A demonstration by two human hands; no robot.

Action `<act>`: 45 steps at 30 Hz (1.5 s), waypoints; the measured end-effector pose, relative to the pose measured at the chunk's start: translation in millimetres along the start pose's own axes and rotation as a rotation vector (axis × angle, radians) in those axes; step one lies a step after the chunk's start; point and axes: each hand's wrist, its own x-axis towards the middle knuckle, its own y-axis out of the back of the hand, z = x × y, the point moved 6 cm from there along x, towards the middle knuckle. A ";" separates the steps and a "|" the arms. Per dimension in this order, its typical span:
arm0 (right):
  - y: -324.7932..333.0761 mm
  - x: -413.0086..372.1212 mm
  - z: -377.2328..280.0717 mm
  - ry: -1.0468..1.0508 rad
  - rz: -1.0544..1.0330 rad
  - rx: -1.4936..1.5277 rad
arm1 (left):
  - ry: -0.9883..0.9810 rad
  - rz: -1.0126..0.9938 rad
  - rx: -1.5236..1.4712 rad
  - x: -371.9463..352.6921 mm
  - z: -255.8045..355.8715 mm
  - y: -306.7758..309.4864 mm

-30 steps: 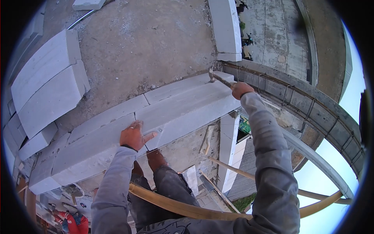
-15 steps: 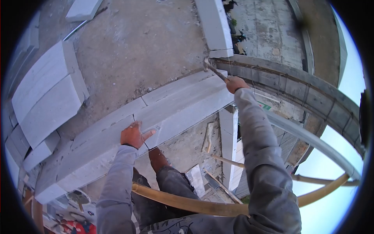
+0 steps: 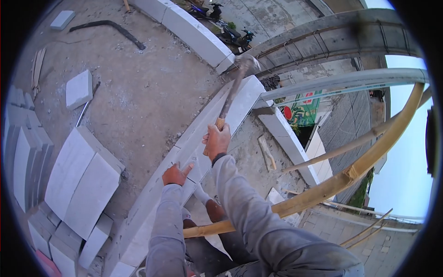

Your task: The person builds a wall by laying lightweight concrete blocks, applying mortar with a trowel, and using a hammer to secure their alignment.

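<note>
A row of white blocks (image 3: 154, 196) forms a low wall running diagonally up to the right. My left hand (image 3: 176, 174) rests on its top near a joint, thumb and fingers apart, holding nothing. The fingers of my right hand (image 3: 218, 140) are wrapped round the handle of a hammer (image 3: 231, 94), above the wall. The hammer's head is blurred and lies near the corner where the wall meets another block row (image 3: 198, 37).
Loose white blocks (image 3: 83, 175) are stacked at the left. A bamboo pole (image 3: 318, 196) crosses in front of my right arm. Rebar and a concrete beam (image 3: 332, 39) run along the upper right. Motorbikes (image 3: 235, 37) stand below.
The view has turned and shifted. My right hand and the hammer have come closer to my left hand, and the hammer now points upward. My left hand stays on the wall.
</note>
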 end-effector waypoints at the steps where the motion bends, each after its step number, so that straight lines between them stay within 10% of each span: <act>1: 2.2 5.4 -4.2 -0.032 -0.038 0.020 | -0.003 -0.005 -0.002 -0.5 -0.5 -1.5; 12: 49.6 55.0 -67.6 0.217 0.112 0.300 | -0.081 0.031 -0.003 7.1 0.3 -4.9; 15: 57.6 69.7 15.1 0.026 0.191 0.297 | -0.067 -0.040 0.067 5.9 -0.7 -8.6; 17: 47.9 63.2 63.9 -0.514 0.081 0.267 | -0.080 -0.017 0.074 7.4 0.2 -8.2; 27: 48.5 62.1 -42.4 0.090 0.168 0.464 | -0.076 -0.057 0.074 7.8 0.0 -9.7; 32: 42.7 65.1 43.9 -0.132 0.178 0.431 | -0.042 -0.107 0.076 7.6 2.1 -6.7; 34: 36.7 51.5 73.7 -0.545 0.085 0.291 | -0.066 -0.060 0.084 10.8 -0.1 -8.6; 41: 35.2 42.7 34.5 -0.210 0.251 0.501 | -0.068 -0.093 0.087 8.0 1.7 -6.3; 45: 26.3 30.5 78.7 -0.408 0.184 0.437 | -0.087 -0.030 0.091 6.3 -0.4 -6.4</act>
